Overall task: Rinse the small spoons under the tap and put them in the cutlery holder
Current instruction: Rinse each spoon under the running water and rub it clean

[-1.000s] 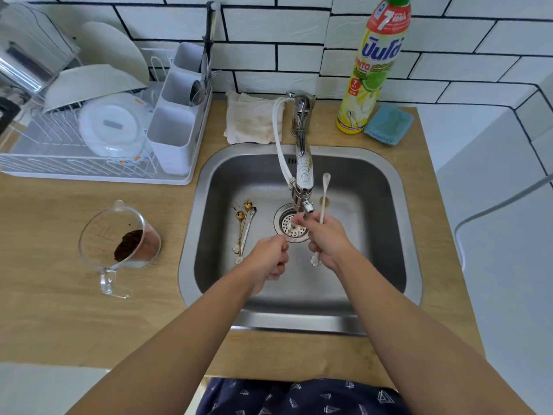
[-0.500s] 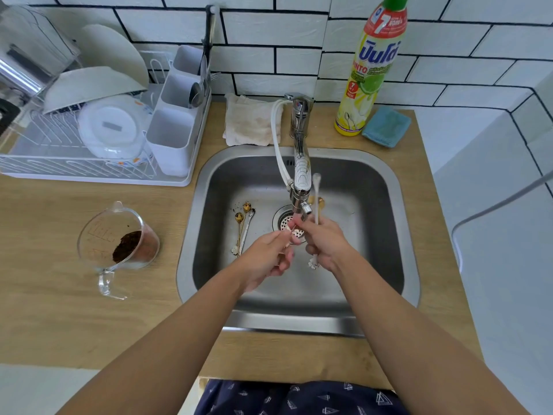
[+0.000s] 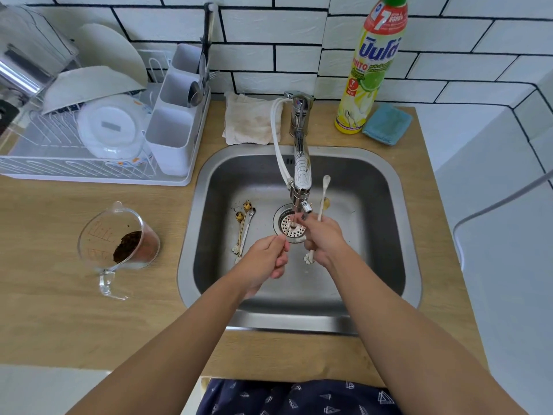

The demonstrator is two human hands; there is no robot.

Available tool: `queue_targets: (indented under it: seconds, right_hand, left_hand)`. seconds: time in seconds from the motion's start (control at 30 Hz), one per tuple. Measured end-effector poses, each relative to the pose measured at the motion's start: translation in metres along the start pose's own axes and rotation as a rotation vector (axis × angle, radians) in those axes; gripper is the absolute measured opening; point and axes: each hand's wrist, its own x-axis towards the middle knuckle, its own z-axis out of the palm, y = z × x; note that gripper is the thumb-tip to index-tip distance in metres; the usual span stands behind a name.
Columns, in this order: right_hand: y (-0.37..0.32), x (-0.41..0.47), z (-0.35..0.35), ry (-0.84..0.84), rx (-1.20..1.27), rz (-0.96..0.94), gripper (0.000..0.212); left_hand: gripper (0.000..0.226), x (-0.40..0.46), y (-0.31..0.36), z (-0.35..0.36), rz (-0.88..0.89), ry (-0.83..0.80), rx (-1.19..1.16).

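Spoon (image 3: 322,196) – right hand (image 3: 321,239) grips | left hand (image 3: 264,260) curled, contents unclear | tap (image 3: 301,172) overhead – spoons (image 3: 244,227) beside drain (image 3: 289,227)

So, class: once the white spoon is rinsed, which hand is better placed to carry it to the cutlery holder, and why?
Probably the right hand: it already grips the white spoon under the tap. The cutlery holder stands on the left, nearer the left hand, so that would need a handover.

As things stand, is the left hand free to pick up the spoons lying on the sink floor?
Probably not yet: the left hand is curled near the tap, apparently gripping something. The spoons lie uncovered just beyond it.
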Motion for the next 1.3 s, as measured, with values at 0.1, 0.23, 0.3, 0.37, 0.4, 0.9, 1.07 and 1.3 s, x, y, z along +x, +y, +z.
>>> queue_targets:
  seconds: [0.1,0.23,0.3,0.37,0.4,0.9,1.07,1.3]
  right_hand:
    - [0.003,-0.006,0.001,-0.145,-0.011,0.010,0.012]
    - [0.013,-0.013,-0.002,-0.278,-0.073,0.022,0.006]
    - [0.011,-0.007,-0.004,-0.169,-0.017,0.003,0.009]
    - [0.009,0.001,-0.007,-0.060,0.056,0.002,0.022]
    - [0.009,0.003,-0.009,-0.034,0.070,0.001,0.029]
    - [0.020,-0.003,0.003,-0.005,-0.284,-0.215,0.015]
    - [0.012,-0.002,-0.004,-0.014,-0.266,-0.213,0.013]
    - [0.014,-0.004,0.002,-0.080,-0.272,-0.155,0.013]
  left_hand:
    - [0.034,-0.001,0.003,0.004,-0.099,0.034,-0.089]
    - [0.033,0.003,0.010,0.006,-0.234,0.074,-0.196]
    - [0.039,0.003,0.008,0.007,-0.250,0.054,-0.173]
    - [0.041,0.001,0.007,0.007,-0.251,0.037,-0.104]
    - [0.041,0.000,0.006,0.006,-0.251,0.022,-0.069]
    - [0.027,-0.015,0.009,-0.022,-0.121,-0.026,0.202]
    - [0.025,-0.016,0.008,-0.021,-0.121,-0.051,0.128]
    - [0.027,-0.012,0.005,-0.028,-0.119,-0.083,0.087]
